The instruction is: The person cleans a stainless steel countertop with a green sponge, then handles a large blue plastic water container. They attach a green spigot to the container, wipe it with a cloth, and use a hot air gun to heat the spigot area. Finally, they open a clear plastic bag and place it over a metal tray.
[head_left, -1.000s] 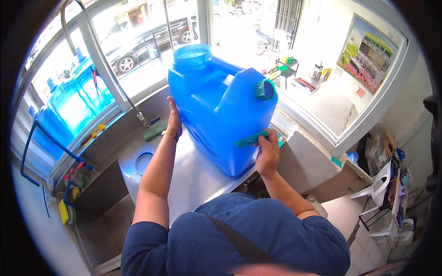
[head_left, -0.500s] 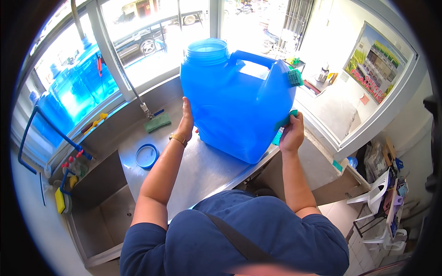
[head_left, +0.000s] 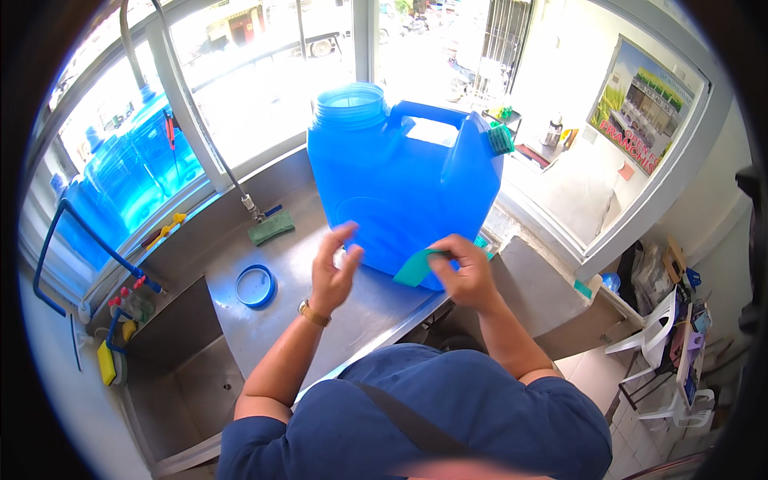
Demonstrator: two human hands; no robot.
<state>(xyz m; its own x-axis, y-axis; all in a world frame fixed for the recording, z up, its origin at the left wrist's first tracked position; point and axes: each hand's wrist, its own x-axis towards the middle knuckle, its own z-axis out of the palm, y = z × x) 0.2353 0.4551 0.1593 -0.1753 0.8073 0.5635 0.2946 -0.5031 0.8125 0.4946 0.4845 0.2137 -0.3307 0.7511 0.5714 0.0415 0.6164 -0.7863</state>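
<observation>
A large blue plastic water jug [head_left: 384,176] stands upright on the steel counter. Its wide threaded mouth has no lid on it, and a green cap [head_left: 502,138] closes the small spout at the right. My right hand [head_left: 468,276] pinches a flat green strip [head_left: 412,269] in front of the jug's lower face; whether the strip still sticks to the jug I cannot tell. With fingers apart and nothing in them, my left hand [head_left: 333,272] is raised just left of the strip, close to the jug. A round blue lid [head_left: 255,286] lies on the counter further left.
A green scouring pad [head_left: 272,229] lies below a hose nozzle [head_left: 252,206] at the back. At the left is a steel sink [head_left: 192,384], with a yellow sponge [head_left: 106,362] by its rim. Several blue containers [head_left: 132,172] stand behind the window. White plastic chairs [head_left: 652,328] stand at right.
My right hand has moved left from the jug's side to its front with the green strip. My left hand has left the jug's left side and come down toward me. The jug sits slightly lower.
</observation>
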